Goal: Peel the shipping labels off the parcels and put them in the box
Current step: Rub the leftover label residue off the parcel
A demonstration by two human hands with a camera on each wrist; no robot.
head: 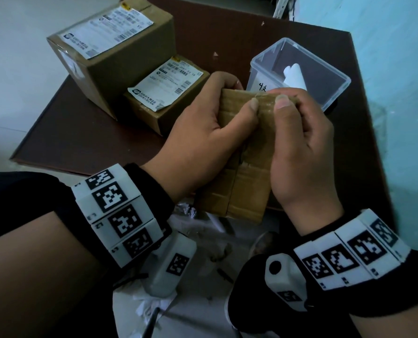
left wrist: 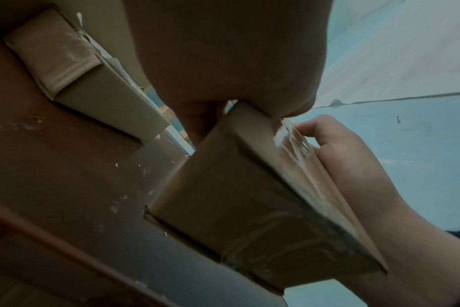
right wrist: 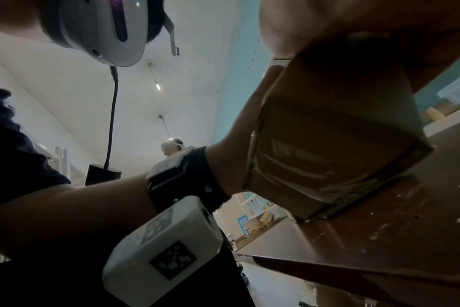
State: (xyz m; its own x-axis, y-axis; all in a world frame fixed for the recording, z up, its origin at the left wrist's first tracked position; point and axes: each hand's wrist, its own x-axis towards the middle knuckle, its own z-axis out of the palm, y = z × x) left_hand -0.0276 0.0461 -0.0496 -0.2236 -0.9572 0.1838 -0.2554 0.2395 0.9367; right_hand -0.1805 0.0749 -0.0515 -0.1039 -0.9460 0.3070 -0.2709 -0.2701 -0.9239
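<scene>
A flat taped cardboard parcel [head: 242,181] is held up over the table's near edge, its visible face bare of any label. My left hand [head: 203,132] grips its left side, thumb on the face. My right hand [head: 298,142] grips the right side, thumb on the top edge. The same parcel [left wrist: 250,207] shows from below in the left wrist view, and the parcel [right wrist: 336,145] fills the right wrist view. A big parcel [head: 120,45] carries a white shipping label [head: 108,30]. A smaller parcel [head: 164,103] bears a label [head: 166,84] with lifted edges. The clear plastic box [head: 329,98] holds a rolled white label [head: 294,76].
The brown table [head: 86,135] carries both labelled parcels at the back left and the clear box at the back right. Crumpled white paper [head: 195,240] lies below the table's near edge. A light blue wall [head: 398,93] rises on the right.
</scene>
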